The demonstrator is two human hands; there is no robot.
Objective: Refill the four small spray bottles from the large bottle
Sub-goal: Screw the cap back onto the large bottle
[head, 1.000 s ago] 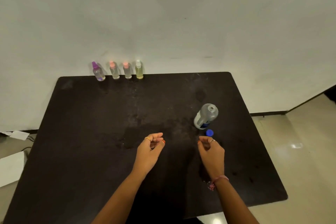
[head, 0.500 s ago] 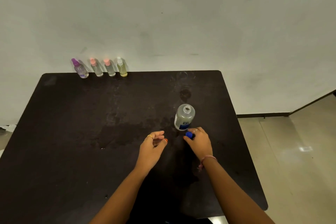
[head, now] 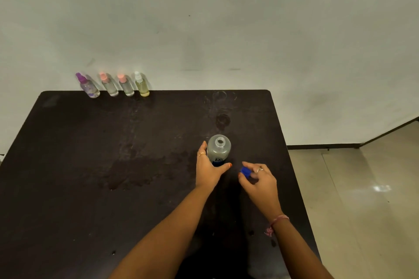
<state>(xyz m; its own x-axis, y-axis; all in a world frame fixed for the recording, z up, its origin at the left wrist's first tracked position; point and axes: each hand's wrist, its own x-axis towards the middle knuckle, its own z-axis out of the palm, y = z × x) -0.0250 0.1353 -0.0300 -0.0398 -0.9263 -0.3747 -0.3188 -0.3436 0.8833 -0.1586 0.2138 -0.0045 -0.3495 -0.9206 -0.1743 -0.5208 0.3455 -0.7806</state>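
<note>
The large clear bottle (head: pixel 219 149) with a blue label stands upright and uncapped on the black table (head: pixel 113 154), right of centre. My left hand (head: pixel 208 167) grips its lower body, thumb across the front. Just to its right, my right hand (head: pixel 258 179) pinches the blue cap (head: pixel 245 171) in its fingertips, slightly above the table. Along the table's far left edge, against the wall, stand the small spray bottles: a purple-capped one (head: pixel 87 86), two pink-capped ones (head: pixel 108 85) (head: pixel 125 85) and a white-capped one with yellowish liquid (head: pixel 141 85).
Wet smears and a ring mark (head: pixel 223 120) show on the tabletop behind the large bottle. The white wall runs along the table's far edge. Tiled floor (head: pixel 362 199) lies past the table's right edge.
My left hand moved forward from the table and took hold of the large bottle. My right hand picked up the blue cap and lifted it to the bottle's right.
</note>
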